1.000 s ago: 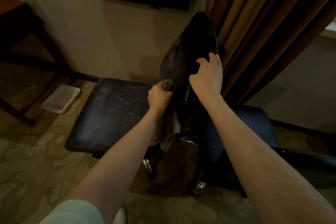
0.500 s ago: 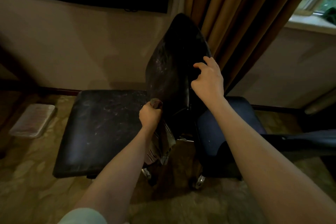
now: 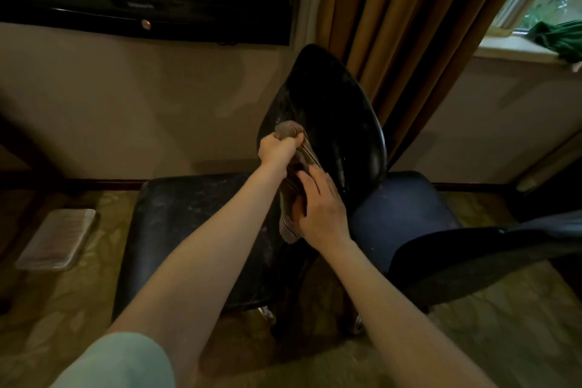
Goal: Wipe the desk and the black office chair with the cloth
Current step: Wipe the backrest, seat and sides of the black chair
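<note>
Right hand (image 3: 321, 208) moves off the black office chair (image 3: 340, 123) onto the cloth (image 3: 288, 225), seemingly pinching it; left hand (image 3: 277, 148) grips its top.

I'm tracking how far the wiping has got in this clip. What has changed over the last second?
The left hand, keeping its grip on the cloth, slid up the backrest. The right hand let go of the backrest's edge and came down onto the cloth's hanging end; whether it grips there is unclear. The seat stayed put.
</note>
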